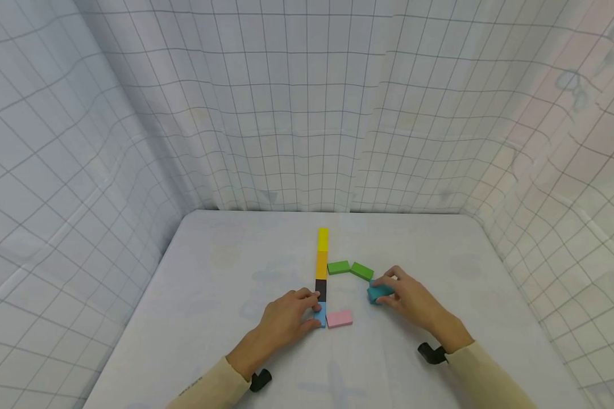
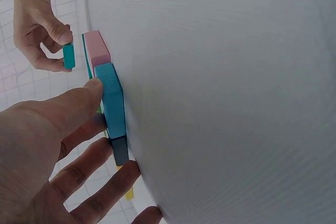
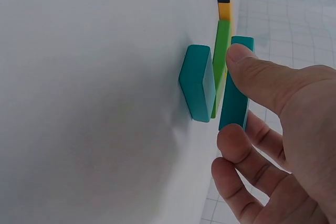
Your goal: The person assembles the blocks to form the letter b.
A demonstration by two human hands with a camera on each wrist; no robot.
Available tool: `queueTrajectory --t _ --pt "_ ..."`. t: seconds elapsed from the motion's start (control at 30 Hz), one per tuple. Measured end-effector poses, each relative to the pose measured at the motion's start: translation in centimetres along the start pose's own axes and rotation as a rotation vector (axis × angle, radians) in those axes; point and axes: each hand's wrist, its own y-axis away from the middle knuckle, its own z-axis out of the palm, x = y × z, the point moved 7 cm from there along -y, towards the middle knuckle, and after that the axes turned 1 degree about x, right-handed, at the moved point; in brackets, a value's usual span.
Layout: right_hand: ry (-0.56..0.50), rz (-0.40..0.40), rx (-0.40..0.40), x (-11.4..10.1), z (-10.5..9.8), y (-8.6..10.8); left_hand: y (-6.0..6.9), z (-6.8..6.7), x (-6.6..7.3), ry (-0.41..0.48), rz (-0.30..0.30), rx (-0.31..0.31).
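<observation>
My right hand point(image 1: 413, 300) pinches a teal block point(image 3: 237, 95) between thumb and fingertips. In the right wrist view it is held off the table, beside a second teal block point(image 3: 197, 83) that lies on the surface. My left hand point(image 1: 282, 319) is at a light blue block point(image 2: 111, 100), its thumb and index finger gripping it on the table. The black block point(image 1: 320, 289) adjoins the blue one's far end, close to the left fingertips. A pink block point(image 1: 340, 318) lies just right of the blue one.
Beyond the black block, an orange block point(image 1: 322, 265) and a yellow block point(image 1: 323, 239) continue the straight row. Two green blocks, one flush by the row point(image 1: 339, 267) and one angled point(image 1: 362, 271), lead toward the teal ones. Grid-patterned curtains point(image 1: 317, 113) surround the white table point(image 1: 225, 250).
</observation>
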Motion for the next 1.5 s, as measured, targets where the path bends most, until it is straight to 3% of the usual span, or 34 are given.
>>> queueTrajectory --t 0.43,1.5 --pt "-0.015 0.044 -0.079 -1.0 1.2 0.0 0.1 -0.2 0.1 0.005 -0.007 0.002" --pt "-0.009 -0.021 -0.106 -2.7 3.0 0.2 -0.2 0.1 0.0 -0.004 -0.032 -0.026"
